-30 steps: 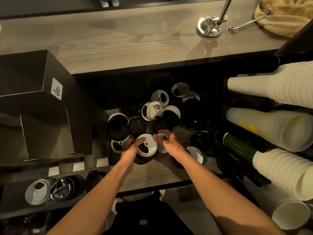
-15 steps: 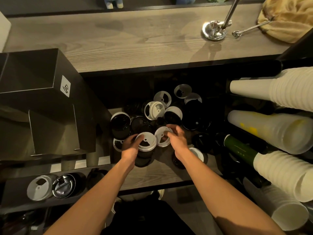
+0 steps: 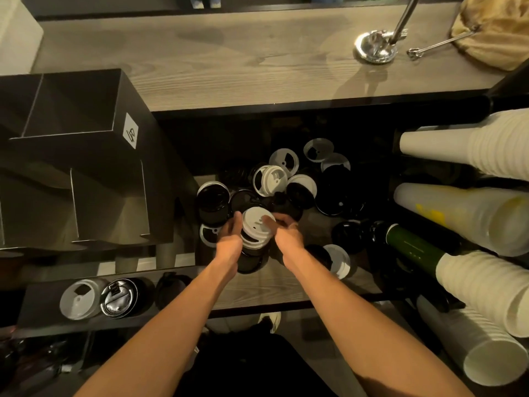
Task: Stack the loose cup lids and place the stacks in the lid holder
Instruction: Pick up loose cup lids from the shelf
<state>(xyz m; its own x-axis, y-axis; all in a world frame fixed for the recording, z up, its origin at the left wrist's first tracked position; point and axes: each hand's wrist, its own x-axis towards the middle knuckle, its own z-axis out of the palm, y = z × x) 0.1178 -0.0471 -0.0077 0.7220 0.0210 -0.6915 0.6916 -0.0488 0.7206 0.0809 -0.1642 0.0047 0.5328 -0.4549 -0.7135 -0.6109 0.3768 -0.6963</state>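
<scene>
The right hand [image 3: 287,234] has set its lid onto the lid stack [image 3: 255,229], now clasped between it and the left hand [image 3: 229,239]. Many loose lids [image 3: 286,181] lie just beyond them, unstacked: early going.

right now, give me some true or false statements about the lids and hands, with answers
1. The left hand and the right hand both hold the white lid stack. True.
2. The shelf behind the hands is bare. False: loose lids, black and white, lie scattered there.
3. The lid holder at lower left contains stored lids. True.
4. The green bottle stands upright. False: it lies on its side, beside the paper cups.
</scene>
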